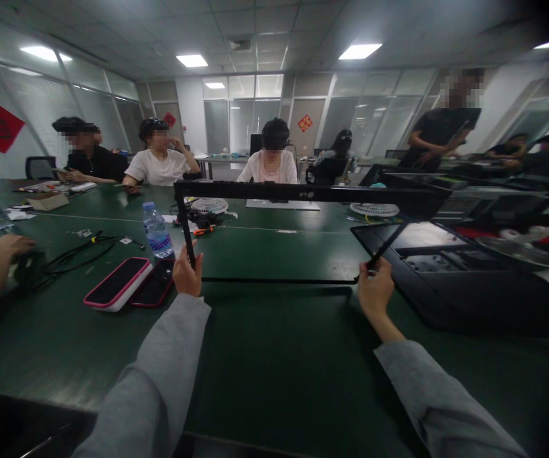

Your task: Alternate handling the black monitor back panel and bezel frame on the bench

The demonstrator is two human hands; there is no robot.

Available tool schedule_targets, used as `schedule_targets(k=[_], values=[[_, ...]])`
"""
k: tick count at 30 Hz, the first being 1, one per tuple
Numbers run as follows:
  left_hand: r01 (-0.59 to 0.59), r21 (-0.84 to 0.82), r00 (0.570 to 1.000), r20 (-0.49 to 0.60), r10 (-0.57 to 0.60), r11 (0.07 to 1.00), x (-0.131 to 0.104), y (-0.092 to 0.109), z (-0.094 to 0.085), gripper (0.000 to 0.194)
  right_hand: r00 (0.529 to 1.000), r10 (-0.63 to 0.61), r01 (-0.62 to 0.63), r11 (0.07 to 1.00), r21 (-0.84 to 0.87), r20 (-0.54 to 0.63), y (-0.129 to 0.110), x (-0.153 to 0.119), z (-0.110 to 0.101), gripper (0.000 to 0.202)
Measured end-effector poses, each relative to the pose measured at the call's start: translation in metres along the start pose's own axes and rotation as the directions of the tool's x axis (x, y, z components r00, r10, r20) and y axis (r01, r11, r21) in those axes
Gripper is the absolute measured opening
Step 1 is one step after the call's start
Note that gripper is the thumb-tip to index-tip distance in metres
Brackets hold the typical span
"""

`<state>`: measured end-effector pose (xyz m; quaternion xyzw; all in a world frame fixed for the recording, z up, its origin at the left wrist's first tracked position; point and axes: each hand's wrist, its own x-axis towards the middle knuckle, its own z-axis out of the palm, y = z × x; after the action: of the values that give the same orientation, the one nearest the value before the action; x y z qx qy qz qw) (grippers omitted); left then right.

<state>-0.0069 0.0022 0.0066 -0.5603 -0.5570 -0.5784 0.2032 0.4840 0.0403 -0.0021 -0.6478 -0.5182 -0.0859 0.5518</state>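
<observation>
Gripping frame (pixel 267 280), both forearms (pixel 159 369) raised.

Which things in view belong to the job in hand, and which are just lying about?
In the job:
- black rectangular frame, held at its sides by the left hand and right hand
- large black panel on the right, probably, as its colour matches

Lying about:
- pink-edged phone
- darker phone beside it
- labelled bottle
- black cables
</observation>
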Motion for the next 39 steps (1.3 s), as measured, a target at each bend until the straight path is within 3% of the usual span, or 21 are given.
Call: schedule_targets(k=[21,32,39], values=[[0.184,-0.043,0.971,0.166,-0.174,0.982,-0.0018,-0.0041,0.0024,0.053,0.999,-0.004,0.003,1.000,0.018,0.046,0.0013,-0.0001,0.0017,0.057],[0.179,-0.024,0.966,0.193,-0.171,0.984,-0.0018,-0.0059,0.0041,0.055,0.998,0.001,-0.003,0.999,0.033,0.063,-0.0001,-0.0014,0.0009,0.060],[0.184,0.013,0.947,0.264,-0.181,0.983,-0.0009,-0.0027,0.0036,0.053,0.994,0.033,-0.032,0.999,-0.011,0.101,-0.0020,-0.0015,-0.0006,0.058]])
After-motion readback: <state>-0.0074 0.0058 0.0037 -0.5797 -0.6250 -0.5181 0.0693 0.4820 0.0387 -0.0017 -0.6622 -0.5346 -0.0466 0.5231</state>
